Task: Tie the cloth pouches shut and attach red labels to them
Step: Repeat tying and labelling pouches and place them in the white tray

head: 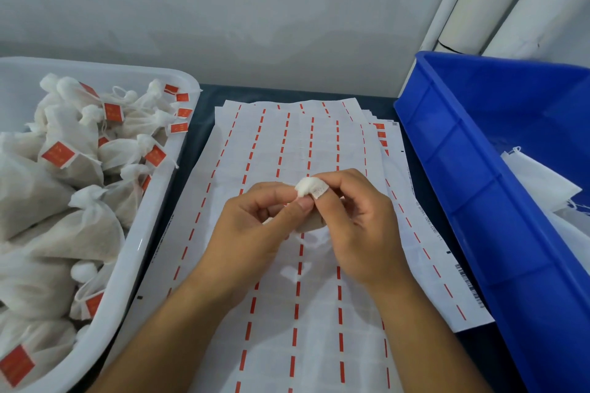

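Observation:
Both my hands meet above the label sheets at the middle of the view. My left hand (255,223) and my right hand (357,226) pinch one small white cloth pouch (306,187); only its gathered top shows above my fingertips, the rest is hidden in my palms. A pale strip lies across my right forefinger beside the pouch top. Under my hands lie white backing sheets with rows of red marks (287,143). A sheet with red labels (381,134) peeks out at the stack's right edge.
A white tub (150,226) on the left holds several tied pouches with red labels (60,153). A blue crate (479,201) on the right holds white cloth pieces (539,182). A grey wall stands behind, with white pipes at the upper right.

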{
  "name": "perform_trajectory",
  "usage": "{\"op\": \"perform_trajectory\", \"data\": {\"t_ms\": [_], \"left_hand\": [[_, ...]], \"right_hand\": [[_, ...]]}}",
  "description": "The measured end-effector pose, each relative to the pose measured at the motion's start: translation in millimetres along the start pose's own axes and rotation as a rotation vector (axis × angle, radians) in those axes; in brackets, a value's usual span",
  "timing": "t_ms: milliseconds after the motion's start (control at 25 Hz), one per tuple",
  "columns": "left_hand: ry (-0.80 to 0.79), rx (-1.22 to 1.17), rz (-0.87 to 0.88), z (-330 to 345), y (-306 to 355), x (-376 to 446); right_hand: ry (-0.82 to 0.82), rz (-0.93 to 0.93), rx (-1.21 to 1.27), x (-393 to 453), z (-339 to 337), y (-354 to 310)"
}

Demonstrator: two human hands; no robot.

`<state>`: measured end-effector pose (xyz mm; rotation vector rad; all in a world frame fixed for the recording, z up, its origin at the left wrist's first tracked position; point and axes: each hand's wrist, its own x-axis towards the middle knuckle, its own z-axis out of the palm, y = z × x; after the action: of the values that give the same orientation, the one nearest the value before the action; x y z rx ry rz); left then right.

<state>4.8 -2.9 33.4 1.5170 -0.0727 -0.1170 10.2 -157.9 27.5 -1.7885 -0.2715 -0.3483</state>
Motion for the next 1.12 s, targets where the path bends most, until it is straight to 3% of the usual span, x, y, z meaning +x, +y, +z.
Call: {"op": "perform_trajectory", "data": {"t_ms": [200,480,720,920,1120], "left_hand": [[0.141,-0.007,-0.043,-1,-1,4],[0.154,0.084,-0.129,2,-5,6],[0.091,0.098,-0.135,1,-8,5],[0.203,0.234,-0.008,0,-10,6],[0.276,0.497,0.312,-2,-11,4]], "right_hand": [[0.008,0.156,0.047,0,0,-3],[-0.07,0.393,0.203,3,-2,-2],[-0.192,0.59,0.606,4,-3,1],[-0.271,0.623,0.58,3,-3,3],[-0.195,0.689,0.525,3,-2,2]]}}
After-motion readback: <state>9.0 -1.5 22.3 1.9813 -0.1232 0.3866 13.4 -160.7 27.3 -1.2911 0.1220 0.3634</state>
